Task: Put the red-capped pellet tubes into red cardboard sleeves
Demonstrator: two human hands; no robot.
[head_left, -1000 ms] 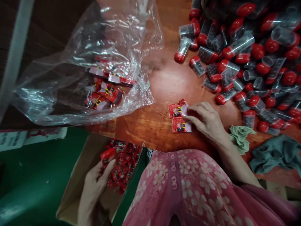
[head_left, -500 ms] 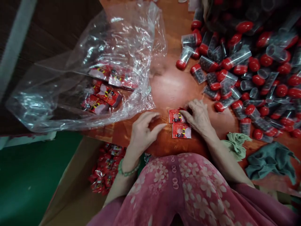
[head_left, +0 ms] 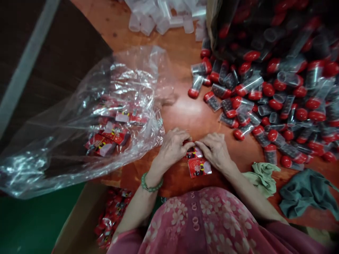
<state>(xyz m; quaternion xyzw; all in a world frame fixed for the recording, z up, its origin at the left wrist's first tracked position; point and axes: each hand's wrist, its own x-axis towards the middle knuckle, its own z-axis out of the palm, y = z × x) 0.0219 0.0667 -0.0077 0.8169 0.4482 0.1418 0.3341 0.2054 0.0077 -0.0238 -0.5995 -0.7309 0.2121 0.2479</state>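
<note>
Two small red printed packets lie on the orange table in front of me. Both my hands meet over the upper packet (head_left: 194, 152). My left hand (head_left: 173, 146), with a green bead bracelet at its wrist, pinches the packet's upper left edge. The fingers of my right hand (head_left: 215, 150) are closed on its upper right edge, their tips close to the left ones. Just below, the lower packet (head_left: 200, 167) lies flat, untouched. To the left, a clear plastic bag (head_left: 137, 81) holds several similar red packets (head_left: 115, 133).
Many clear tubes with red caps (head_left: 267, 90) are heaped at the right. Green cloth (head_left: 265, 176) and dark teal cloth (head_left: 308, 194) lie at the right edge. Translucent cups (head_left: 169, 17) stand at the back. A cardboard box (head_left: 76, 215) with red packets is below left.
My left hand has moved right to the upper packet and closed on it, beside my right hand. The view has shifted, showing the cups at the back.
</note>
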